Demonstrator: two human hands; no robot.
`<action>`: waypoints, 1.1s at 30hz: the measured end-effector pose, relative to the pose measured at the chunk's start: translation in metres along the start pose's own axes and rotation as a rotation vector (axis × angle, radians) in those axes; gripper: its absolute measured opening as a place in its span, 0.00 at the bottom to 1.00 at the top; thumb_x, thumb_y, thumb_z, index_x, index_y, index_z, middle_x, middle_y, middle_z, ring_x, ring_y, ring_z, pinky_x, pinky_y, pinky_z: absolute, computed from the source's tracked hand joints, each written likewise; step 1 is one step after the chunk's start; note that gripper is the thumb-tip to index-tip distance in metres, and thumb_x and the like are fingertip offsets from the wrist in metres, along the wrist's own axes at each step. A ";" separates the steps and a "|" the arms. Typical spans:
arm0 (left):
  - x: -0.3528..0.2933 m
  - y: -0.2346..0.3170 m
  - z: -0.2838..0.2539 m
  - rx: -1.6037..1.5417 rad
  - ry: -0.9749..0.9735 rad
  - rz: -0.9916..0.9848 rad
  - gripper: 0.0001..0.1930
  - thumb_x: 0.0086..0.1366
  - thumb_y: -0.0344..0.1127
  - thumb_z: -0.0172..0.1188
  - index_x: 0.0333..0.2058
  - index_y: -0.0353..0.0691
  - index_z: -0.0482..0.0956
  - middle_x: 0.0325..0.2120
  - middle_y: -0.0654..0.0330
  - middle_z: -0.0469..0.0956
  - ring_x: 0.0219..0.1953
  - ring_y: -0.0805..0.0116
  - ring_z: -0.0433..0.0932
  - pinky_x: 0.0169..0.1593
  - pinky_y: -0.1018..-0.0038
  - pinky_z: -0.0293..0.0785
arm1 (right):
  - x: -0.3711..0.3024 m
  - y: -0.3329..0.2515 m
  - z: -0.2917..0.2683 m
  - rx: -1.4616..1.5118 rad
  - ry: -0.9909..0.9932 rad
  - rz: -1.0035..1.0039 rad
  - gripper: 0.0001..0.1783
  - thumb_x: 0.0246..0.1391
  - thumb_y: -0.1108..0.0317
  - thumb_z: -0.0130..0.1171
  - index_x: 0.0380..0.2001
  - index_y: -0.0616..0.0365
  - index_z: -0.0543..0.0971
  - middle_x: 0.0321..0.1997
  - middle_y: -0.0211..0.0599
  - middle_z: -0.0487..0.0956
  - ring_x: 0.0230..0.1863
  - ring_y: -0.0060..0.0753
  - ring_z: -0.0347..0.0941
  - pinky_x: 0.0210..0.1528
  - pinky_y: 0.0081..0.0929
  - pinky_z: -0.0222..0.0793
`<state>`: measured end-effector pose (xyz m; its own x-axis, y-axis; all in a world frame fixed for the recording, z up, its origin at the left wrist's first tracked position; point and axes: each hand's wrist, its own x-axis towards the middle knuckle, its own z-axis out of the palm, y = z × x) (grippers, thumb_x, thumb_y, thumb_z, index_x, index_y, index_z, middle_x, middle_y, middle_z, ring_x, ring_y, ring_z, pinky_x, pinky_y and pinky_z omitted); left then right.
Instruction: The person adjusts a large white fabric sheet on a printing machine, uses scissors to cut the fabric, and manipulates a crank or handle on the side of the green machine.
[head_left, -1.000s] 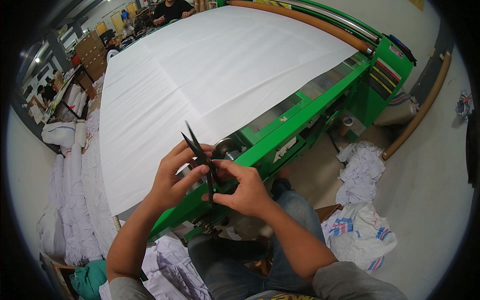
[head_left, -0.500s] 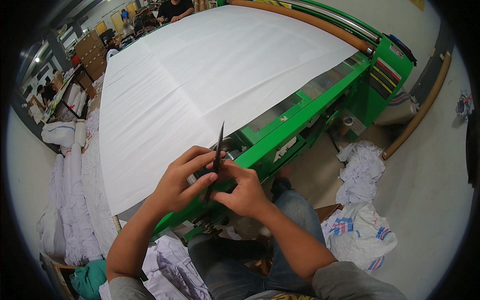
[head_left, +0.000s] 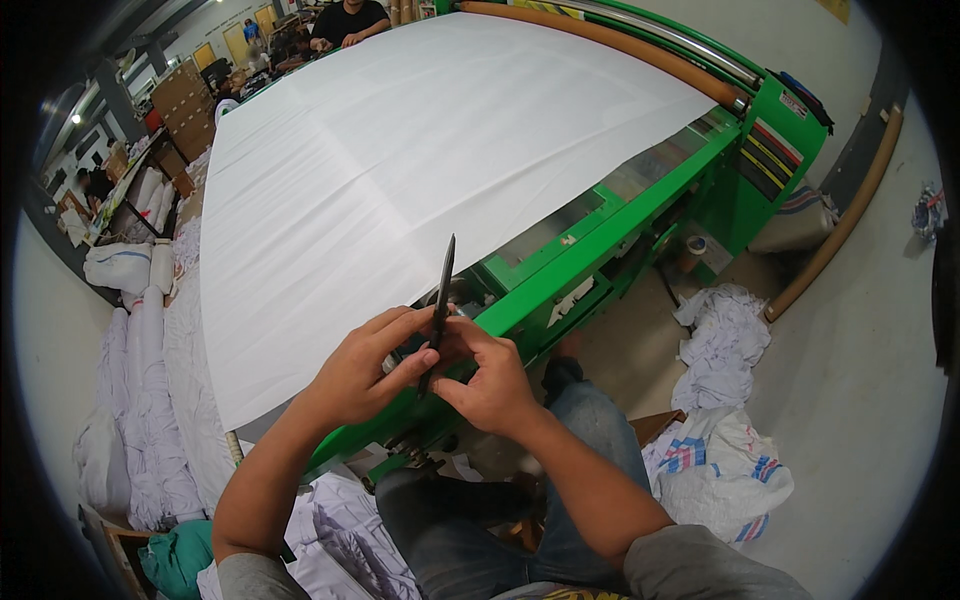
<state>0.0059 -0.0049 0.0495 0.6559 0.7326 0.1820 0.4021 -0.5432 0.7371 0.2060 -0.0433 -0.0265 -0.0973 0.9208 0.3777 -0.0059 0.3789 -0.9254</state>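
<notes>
A slim dark pointed tool [head_left: 445, 280] stands nearly upright, tip up, in front of me; its exact kind cannot be made out. My left hand [head_left: 365, 365] pinches it between thumb and fingers at its lower half. From the other side, the curled fingers of my right hand [head_left: 490, 375] meet the tool, with the thumb by its lower end. Just beyond both hands, a wide white fabric sheet [head_left: 400, 160] lies spread over a green machine [head_left: 560, 285]. Neither hand touches the fabric.
A brown roller [head_left: 620, 55] runs along the machine's far end. White cloth [head_left: 725, 340] and a white sack [head_left: 720, 475] lie on the floor at right. Fabric rolls [head_left: 145, 400] line the left side. A person [head_left: 350, 22] is at the machine's far side.
The tool has turned slightly in my fingers, its tip shifting a little right and up. Both hands stay in nearly the same place. The person at the far side has moved slightly.
</notes>
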 end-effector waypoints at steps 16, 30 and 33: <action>-0.001 -0.001 -0.002 0.080 -0.059 -0.066 0.29 0.77 0.38 0.62 0.74 0.39 0.72 0.64 0.44 0.80 0.65 0.46 0.81 0.70 0.57 0.73 | 0.002 0.009 0.000 0.063 -0.004 0.018 0.29 0.53 0.76 0.73 0.59 0.62 0.79 0.45 0.46 0.89 0.47 0.40 0.89 0.53 0.35 0.83; -0.001 -0.001 -0.002 0.047 -0.087 -0.096 0.31 0.78 0.41 0.60 0.75 0.38 0.69 0.67 0.43 0.79 0.67 0.44 0.79 0.71 0.57 0.71 | 0.000 0.010 -0.004 0.038 -0.056 0.109 0.36 0.53 0.81 0.71 0.67 0.68 0.76 0.48 0.40 0.88 0.47 0.28 0.86 0.51 0.29 0.84; -0.002 -0.004 -0.001 0.059 -0.090 -0.116 0.31 0.78 0.42 0.59 0.75 0.38 0.69 0.66 0.42 0.80 0.67 0.43 0.80 0.71 0.57 0.72 | 0.000 0.009 -0.004 0.063 -0.062 0.128 0.36 0.52 0.81 0.71 0.67 0.69 0.76 0.48 0.40 0.87 0.49 0.28 0.86 0.53 0.30 0.84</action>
<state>0.0026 -0.0038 0.0468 0.6569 0.7531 0.0369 0.5132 -0.4824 0.7098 0.2103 -0.0392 -0.0347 -0.1626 0.9530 0.2556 -0.0517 0.2504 -0.9668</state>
